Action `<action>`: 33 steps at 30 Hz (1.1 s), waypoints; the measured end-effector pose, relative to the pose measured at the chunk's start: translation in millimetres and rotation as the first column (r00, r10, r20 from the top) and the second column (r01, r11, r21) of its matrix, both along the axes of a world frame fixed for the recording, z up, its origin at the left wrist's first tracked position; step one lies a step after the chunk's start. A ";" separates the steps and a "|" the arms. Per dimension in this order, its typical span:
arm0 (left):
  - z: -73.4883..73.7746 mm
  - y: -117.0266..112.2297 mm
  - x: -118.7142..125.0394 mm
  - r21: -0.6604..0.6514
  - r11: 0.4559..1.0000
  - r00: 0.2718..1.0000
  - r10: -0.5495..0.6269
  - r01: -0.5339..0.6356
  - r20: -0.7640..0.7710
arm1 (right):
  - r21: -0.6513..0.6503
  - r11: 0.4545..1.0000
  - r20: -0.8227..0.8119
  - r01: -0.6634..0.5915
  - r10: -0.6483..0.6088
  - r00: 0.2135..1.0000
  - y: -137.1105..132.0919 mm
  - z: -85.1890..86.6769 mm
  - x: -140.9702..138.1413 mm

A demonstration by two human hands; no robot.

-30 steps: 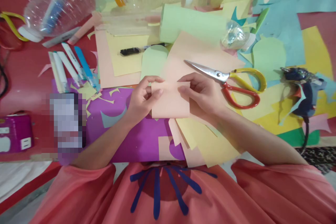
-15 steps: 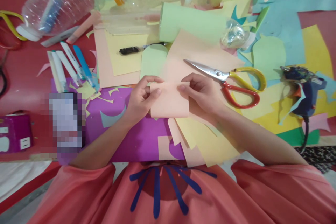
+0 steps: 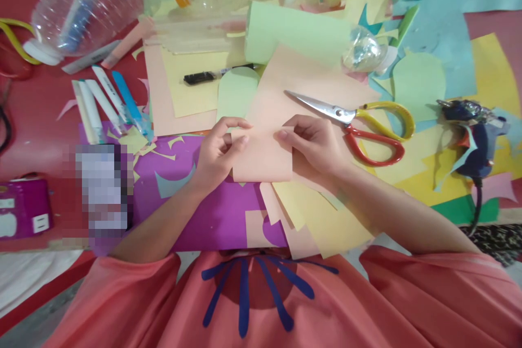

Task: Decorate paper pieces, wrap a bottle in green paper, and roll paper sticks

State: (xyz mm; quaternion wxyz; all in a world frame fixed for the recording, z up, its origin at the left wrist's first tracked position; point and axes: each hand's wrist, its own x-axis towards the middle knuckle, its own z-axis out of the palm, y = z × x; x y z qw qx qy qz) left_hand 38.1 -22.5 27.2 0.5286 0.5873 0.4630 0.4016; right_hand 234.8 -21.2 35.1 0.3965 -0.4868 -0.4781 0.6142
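Note:
Between my two hands is a peach sheet of paper, its near end folded over with a rounded bend at the bottom. My left hand pinches the left edge of the fold, thumb on top. At the upper right edge, my right hand grips the same paper between thumb and fingers. Scissors with yellow and red handles lie just beyond my right hand, blades pointing left. A rounded pale green paper cutout and a black pen lie beyond my left hand.
A rolled green sheet and clear plastic bottles lie at the back. A blue glue gun is at right. Several markers, a blurred-out phone-like object and paper scraps lie left. Purple paper lies under my arms.
Almost nothing differs. The view has shifted slightly, and both hands keep the same grip on the folded peach paper.

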 end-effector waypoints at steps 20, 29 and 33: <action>2.0 -1.4 -0.2 -0.030 1.000 1.000 -0.005 0.006 0.030 | 0.001 0.999 -0.009 0.032 -0.032 0.999 -0.4 -2.7 -0.4; 3.4 -1.4 -0.2 -0.010 1.000 1.000 0.002 -0.002 -0.013 | -0.017 0.999 0.021 0.039 -0.039 0.999 -0.6 -1.2 -0.4; 3.7 -1.0 0.1 -0.002 1.000 1.000 -0.002 0.002 -0.014 | -0.005 0.999 0.030 0.044 -0.043 0.999 0.0 1.3 -1.2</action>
